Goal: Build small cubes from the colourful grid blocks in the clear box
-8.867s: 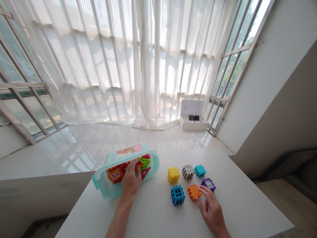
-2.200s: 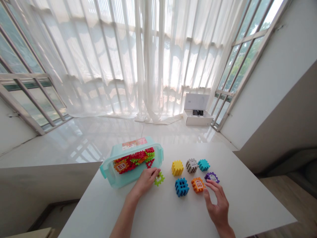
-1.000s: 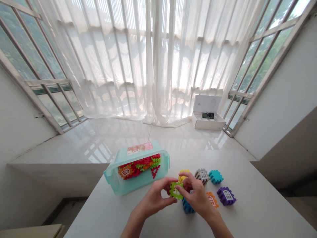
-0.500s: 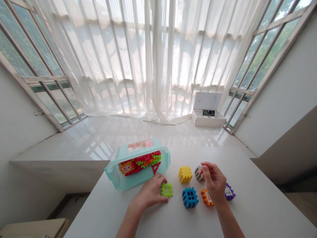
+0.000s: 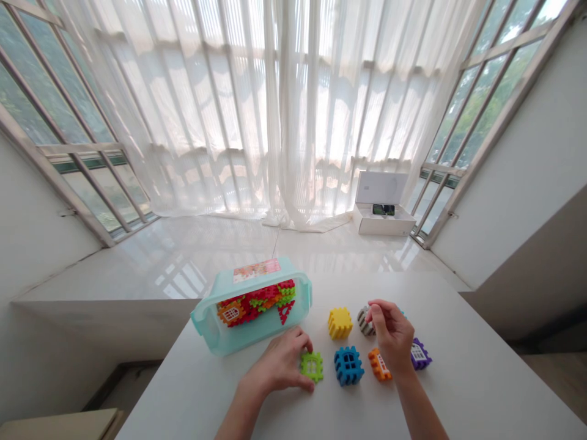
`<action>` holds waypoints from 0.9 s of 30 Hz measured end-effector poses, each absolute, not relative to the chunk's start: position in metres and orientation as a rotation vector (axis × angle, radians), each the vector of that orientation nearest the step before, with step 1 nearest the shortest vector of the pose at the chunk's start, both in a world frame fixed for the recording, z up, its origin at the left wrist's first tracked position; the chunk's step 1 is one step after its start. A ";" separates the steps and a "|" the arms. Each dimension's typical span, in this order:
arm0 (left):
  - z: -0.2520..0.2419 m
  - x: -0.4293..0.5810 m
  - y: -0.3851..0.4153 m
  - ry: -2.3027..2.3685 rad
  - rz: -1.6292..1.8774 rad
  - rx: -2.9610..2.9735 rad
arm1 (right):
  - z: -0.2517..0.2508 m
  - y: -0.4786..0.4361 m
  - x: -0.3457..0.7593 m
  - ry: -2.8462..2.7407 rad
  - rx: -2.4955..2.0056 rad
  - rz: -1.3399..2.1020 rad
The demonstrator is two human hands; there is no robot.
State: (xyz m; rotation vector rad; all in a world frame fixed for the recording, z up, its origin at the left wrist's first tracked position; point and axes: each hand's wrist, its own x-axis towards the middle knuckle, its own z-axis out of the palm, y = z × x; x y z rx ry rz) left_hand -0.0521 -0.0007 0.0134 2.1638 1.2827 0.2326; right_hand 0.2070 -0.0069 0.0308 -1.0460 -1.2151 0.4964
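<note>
While my left hand (image 5: pixel 277 362) lies spread on white tabletop (image 5: pixel 458 379), holding nothing, fingertips just beside lime-green plastic window block (image 5: pixel 312 366); right hand (image 5: pixel 392 337) curled, fingertips pressed together above grey window block (image 5: pixel 365 321), nothing visible in pinch; seven blocks out on table, including yellow waffle cube (image 5: pixel 340 322), blue lattice cube (image 5: pixel 348 365), orange window block (image 5: pixel 379 365), purple window block (image 5: pixel 419 354); teal block mostly hidden behind right hand; red, green and orange blocks (image 5: pixel 257 300) left inside clear aqua plastic box (image 5: pixel 206 333).

The left hand (image 5: pixel 279 360) lies just beside a green block (image 5: pixel 312 366), near the teal bin (image 5: pixel 250 335); the curled right hand (image 5: pixel 389 336) is just beside a grey block (image 5: pixel 365 322).
</note>
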 end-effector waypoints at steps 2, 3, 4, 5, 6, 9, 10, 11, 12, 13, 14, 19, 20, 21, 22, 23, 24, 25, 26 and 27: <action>0.014 -0.053 0.000 1.271 0.248 2.170 | 0.033 -0.007 0.207 -1.205 -1.040 0.495; 0.014 -0.054 0.000 1.265 0.275 2.170 | 0.034 -0.007 0.207 -1.192 -1.034 0.495; 0.015 -0.055 0.001 1.268 0.320 2.172 | 0.037 -0.008 0.207 -1.176 -1.030 0.494; 0.015 -0.057 0.003 1.291 0.387 2.176 | 0.039 -0.008 0.207 -1.151 -1.028 0.492; 0.015 -0.059 0.006 1.337 0.476 2.183 | 0.042 -0.009 0.207 -1.119 -1.028 0.488; 0.013 -0.070 0.016 1.604 0.825 2.183 | 0.050 -0.009 0.207 -1.002 -1.035 0.475; 0.011 -0.075 0.019 1.695 0.928 2.169 | 0.052 -0.009 0.207 -0.969 -1.033 0.474; 0.009 -0.079 0.022 1.768 1.003 2.151 | 0.053 -0.009 0.207 -0.942 -1.028 0.478; 0.007 -0.082 0.025 1.820 1.050 2.137 | 0.053 -0.009 0.207 -0.922 -1.022 0.485; 0.005 -0.086 0.027 1.851 1.073 2.129 | 0.053 -0.008 0.208 -0.911 -1.016 0.495; 0.003 -0.088 0.029 1.865 1.080 2.127 | 0.052 -0.007 0.208 -0.907 -1.010 0.507; -0.002 -0.091 0.032 1.858 1.124 2.117 | 0.047 -0.004 0.210 -0.935 -1.000 0.525; -0.003 -0.091 0.033 1.846 1.145 2.116 | 0.046 -0.003 0.210 -0.938 -0.999 0.524; -0.003 -0.091 0.033 1.832 1.175 2.118 | 0.046 -0.003 0.210 -0.941 -0.997 0.524; -0.003 -0.092 0.033 1.814 1.211 2.125 | 0.046 -0.003 0.210 -0.942 -0.996 0.526; -0.003 -0.093 0.033 1.796 1.248 2.135 | 0.046 -0.002 0.210 -0.942 -0.993 0.528; -0.003 -0.093 0.034 1.784 1.284 2.144 | 0.046 -0.002 0.210 -0.940 -0.990 0.528; -0.003 -0.094 0.033 1.784 1.322 2.149 | 0.046 -0.002 0.210 -0.937 -0.987 0.526; -0.003 -0.094 0.033 1.793 1.351 2.150 | 0.046 -0.001 0.211 -0.935 -0.985 0.523; -0.003 -0.094 0.033 1.808 1.378 2.147 | 0.045 -0.001 0.211 -0.935 -0.985 0.519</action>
